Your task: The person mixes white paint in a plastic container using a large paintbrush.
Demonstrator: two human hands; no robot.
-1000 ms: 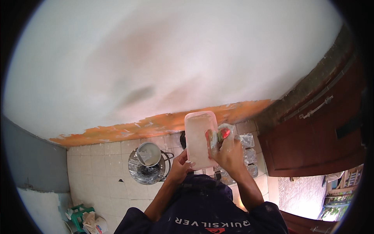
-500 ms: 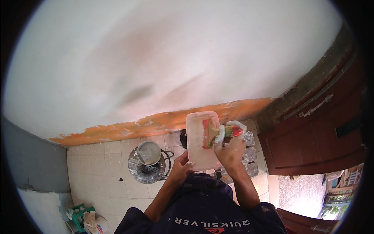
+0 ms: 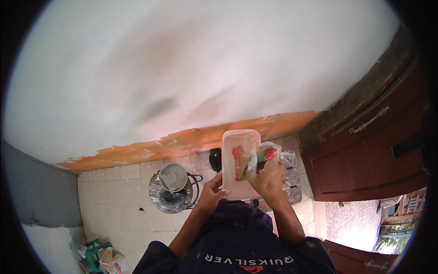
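Observation:
A pale pink rectangular plastic tub (image 3: 242, 135), smeared inside with whitish paste, is held in front of my body. My left hand (image 3: 211, 195) grips its near left side, fingers at the rim and underside. In my right hand (image 3: 268, 181) is a putty knife (image 3: 241, 164) with a wide, tapering blade, red along its edge. Its green and red handle is caked with white, and my fingers close around it. The blade lies over the tub's inside, pointing left; whether it touches the bottom I cannot tell.
Ahead rises a wall (image 3: 205, 64), white above a ragged orange strip (image 3: 191, 140). A grey bucket (image 3: 173, 177) stands on a smeared round stool (image 3: 168, 197) to the left. A brown door (image 3: 365, 160) is at right, a green stool (image 3: 95, 250) at lower left.
The tub has shifted slightly to the right with my left hand. My right hand and the putty knife have moved a little nearer my body, and the blade has slid left across the tub.

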